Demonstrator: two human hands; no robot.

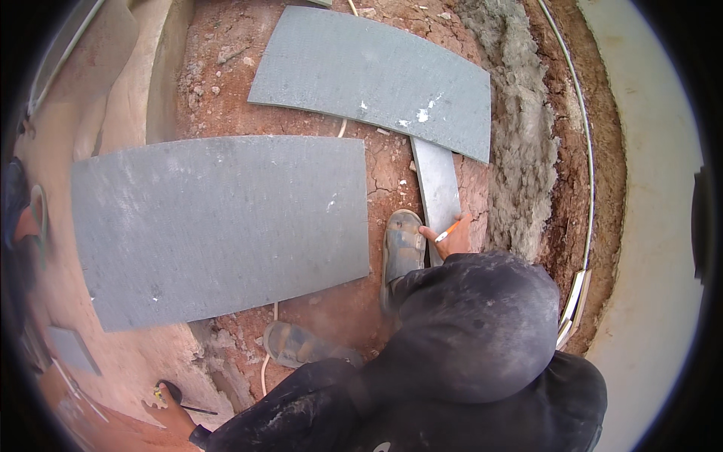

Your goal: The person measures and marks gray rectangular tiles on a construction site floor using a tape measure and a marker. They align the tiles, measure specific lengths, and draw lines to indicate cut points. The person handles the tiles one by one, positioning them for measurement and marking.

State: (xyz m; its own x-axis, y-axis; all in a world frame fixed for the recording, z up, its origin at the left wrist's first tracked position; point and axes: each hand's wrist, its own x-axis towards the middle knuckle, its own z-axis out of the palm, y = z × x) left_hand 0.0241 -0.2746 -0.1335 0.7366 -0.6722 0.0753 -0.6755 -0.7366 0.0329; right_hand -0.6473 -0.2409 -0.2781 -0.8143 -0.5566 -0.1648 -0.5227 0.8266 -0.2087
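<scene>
My right hand (454, 239) is closed around an orange-and-white pen (447, 232), resting at a narrow pale slab (435, 177) beside my sandalled foot (403, 241). This strip runs under the upper grey slab (369, 79), which has white flecks. A larger grey slab (218, 226) lies to the left, over red soil and the pale ledge. At the lower left, my left hand (164, 414) grips a small black-and-yellow object (169, 392), apparently a tape measure, with its fingers partly apart. My other sandal (290, 343) is below the large slab, and my dark-clothed knee fills the lower right.
A rough mortar strip (520, 151), a white pipe (591, 166) and a pale wall (655, 188) run along the right. The concrete ledge (120, 98) is on the left, with a small grey tile (74, 349). Part of another person (22, 222) shows at the far left edge.
</scene>
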